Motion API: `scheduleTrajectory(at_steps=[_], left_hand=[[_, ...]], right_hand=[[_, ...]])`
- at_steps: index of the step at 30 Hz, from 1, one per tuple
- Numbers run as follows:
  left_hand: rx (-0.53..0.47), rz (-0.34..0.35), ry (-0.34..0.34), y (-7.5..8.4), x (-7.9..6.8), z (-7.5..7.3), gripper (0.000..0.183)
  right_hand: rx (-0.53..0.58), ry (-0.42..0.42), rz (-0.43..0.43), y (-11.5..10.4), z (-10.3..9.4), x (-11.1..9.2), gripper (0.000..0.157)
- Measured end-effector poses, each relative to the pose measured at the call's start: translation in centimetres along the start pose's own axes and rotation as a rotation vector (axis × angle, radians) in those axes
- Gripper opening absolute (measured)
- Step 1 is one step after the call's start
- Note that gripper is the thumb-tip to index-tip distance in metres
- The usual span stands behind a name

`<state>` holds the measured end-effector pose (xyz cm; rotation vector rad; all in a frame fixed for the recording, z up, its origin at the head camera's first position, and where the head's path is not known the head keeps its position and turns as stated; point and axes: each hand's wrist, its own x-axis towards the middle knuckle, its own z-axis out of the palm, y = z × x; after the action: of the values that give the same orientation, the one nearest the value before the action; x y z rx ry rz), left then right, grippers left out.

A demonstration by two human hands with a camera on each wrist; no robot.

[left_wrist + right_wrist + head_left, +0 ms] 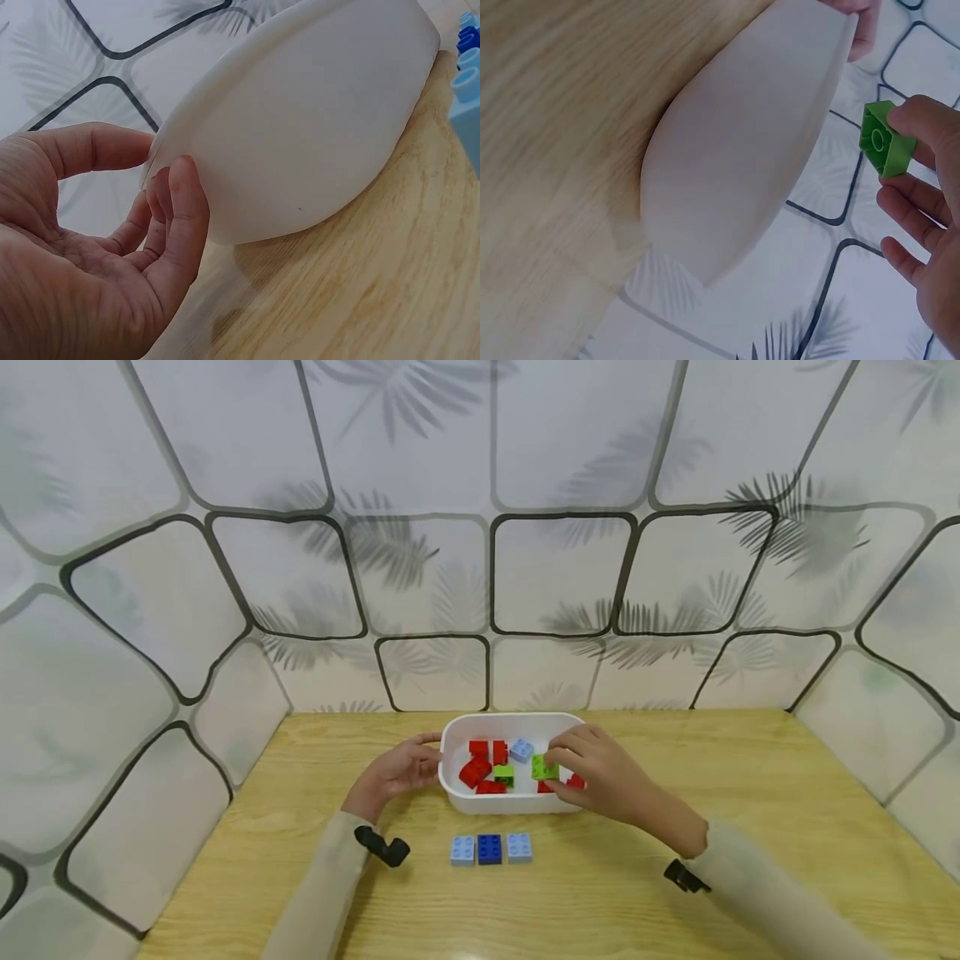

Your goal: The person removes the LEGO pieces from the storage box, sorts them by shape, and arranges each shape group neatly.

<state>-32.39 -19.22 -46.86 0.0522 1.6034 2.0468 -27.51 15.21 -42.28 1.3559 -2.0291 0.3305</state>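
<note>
Nearest the lens, by my reckoning: left sleeve (318, 885) and right sleeve (780, 881), over the wooden table (600, 910). Beyond, a row of three blue blocks (490, 849), dark one in the middle. Then the white tub (498, 805), long axis parallel to the row; red blocks (475, 771) among those inside. Right hand (600, 774) pinches a green block (545, 767) between thumb and fingertips, studs up, over the tub's right half; from the right wrist I see its hollow underside above the rim. Left hand (401, 770) touches the tub's left end, fingers bent; I can't tell if they truly grip. Key relation, I judge: the row lies cameraward and leftward of the pinched block, right hand nearer the row's right end.
</note>
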Motion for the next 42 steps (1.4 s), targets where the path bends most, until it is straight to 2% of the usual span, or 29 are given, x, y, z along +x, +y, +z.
scheduleTrajectory(at_steps=[5,9,12,15,20,25,29,37,42], left_hand=[[0.023,-0.009,0.048,0.0,0.5,-0.1,0.056],[0.042,-0.013,0.048,0.2,0.3,0.1,0.055],[0.053,-0.011,0.048,0.4,0.0,0.3,0.055],[0.062,-0.007,0.049,0.4,-0.1,0.3,0.054],[0.046,-0.003,0.021,0.2,-0.2,0.0,0.051],[0.051,0.011,-0.037,0.1,0.0,-0.2,0.05],[0.057,0.04,-0.092,0.2,0.2,-0.4,0.049],[0.063,0.004,-0.02,0.4,0.5,-0.2,0.059],[0.054,-0.005,-0.018,0.3,0.3,-0.2,0.058]], right_hand=[[0.031,0.052,-0.036,-1.0,-0.4,-0.7,0.023],[0.068,0.089,-0.063,-1.7,-0.7,-1.2,0.016],[0.091,0.085,-0.079,-2.2,-1.1,-1.3,0.024],[0.1,0.065,-0.086,-2.6,-1.2,-1.4,0.029],[0.099,0.002,-0.105,-3.4,-1.3,-1.5,0.024],[0.095,-0.064,-0.105,-3.9,-1.1,-2.0,0.018],[0.111,-0.121,-0.09,-4.1,-1.0,-2.1,0.027],[0.085,-0.234,-0.055,-4.2,-0.7,-2.6,0.031],[0.079,-0.275,-0.044,-4.3,-0.2,-3.1,0.031]])
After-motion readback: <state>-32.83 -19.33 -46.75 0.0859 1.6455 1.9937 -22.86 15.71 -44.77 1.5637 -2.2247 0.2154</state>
